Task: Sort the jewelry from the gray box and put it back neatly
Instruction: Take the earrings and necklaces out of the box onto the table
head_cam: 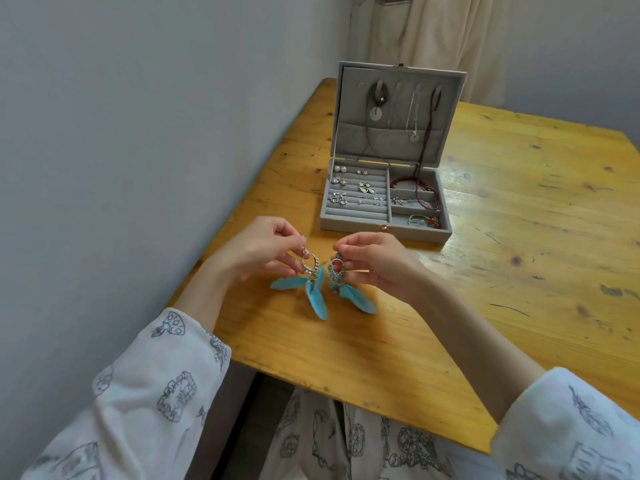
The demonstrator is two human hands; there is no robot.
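1. Head view: left hand [263, 247] with thumb and fingertips pinched on the top hook of one earring [310, 271]; right hand [372, 261] pinching the second earring [341, 277] the same way.
2. Both hands curled round their earring, held up just above the table [519, 237], the two metal hoops close together but, as far as can be told, not touching.
3. Hanging below each hoop: blue feathers, splayed outward and down, long axis roughly vertical from the pinch.
4. Straight ahead of the fingertips, beyond the hoops: gray box [384, 226], lid open and upright, necklaces hung inside it.
5. Left part of the tray: ridged rows holding small studs, front row seemingly free. Right part: three compartments with bracelets and chains.
6. Probably pairing the earrings before putting them back; box lying slightly right of centre, so right hand nearer to it.
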